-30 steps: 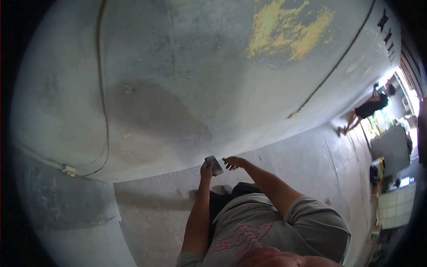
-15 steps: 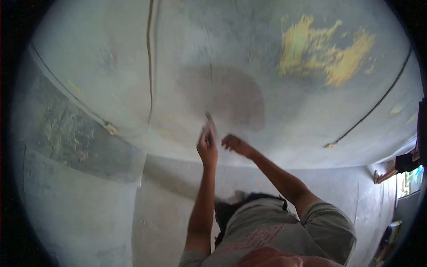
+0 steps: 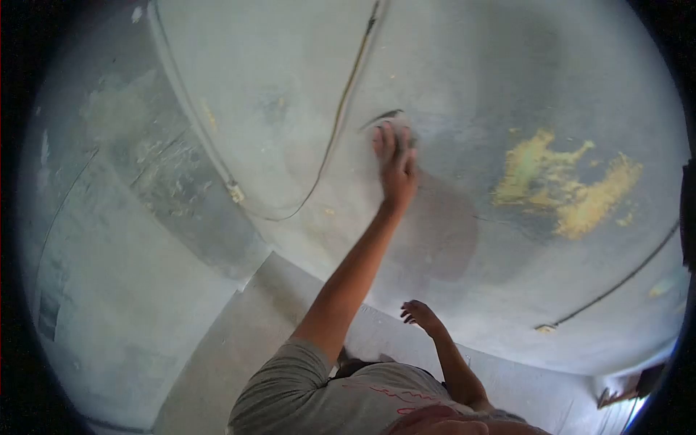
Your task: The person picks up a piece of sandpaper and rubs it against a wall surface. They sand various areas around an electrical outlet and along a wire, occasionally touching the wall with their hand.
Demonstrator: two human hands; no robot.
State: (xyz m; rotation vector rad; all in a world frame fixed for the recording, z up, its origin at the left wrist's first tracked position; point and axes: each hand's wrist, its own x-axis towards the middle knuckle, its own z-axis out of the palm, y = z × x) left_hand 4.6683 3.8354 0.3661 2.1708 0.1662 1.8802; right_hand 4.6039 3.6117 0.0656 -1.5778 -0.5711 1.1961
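Note:
My left hand (image 3: pixel 394 163) is raised high against the grey wall (image 3: pixel 428 51), its fingers pressing a thin, dark-edged sheet (image 3: pixel 394 115) that looks like sandpaper. Most of that sheet is hidden under the fingers. A brownish smooth patch (image 3: pixel 446 232) marks the wall just below and to the right of this hand. Lower down, my right hand (image 3: pixel 422 316) hangs in front of my body, away from the wall, fingers loosely bent and apart with nothing in them.
A cable (image 3: pixel 335 130) hangs down the wall left of my raised hand and loops toward a wall fitting (image 3: pixel 235 192). Flaking yellow paint (image 3: pixel 580 210) lies to the right, above another cable (image 3: pixel 616 296). The floor (image 3: pixel 225 362) meets the wall below.
My left hand has risen from chest level to the wall, bringing the sheet against it. My right hand has dropped lower and away from the left. The view has swung left.

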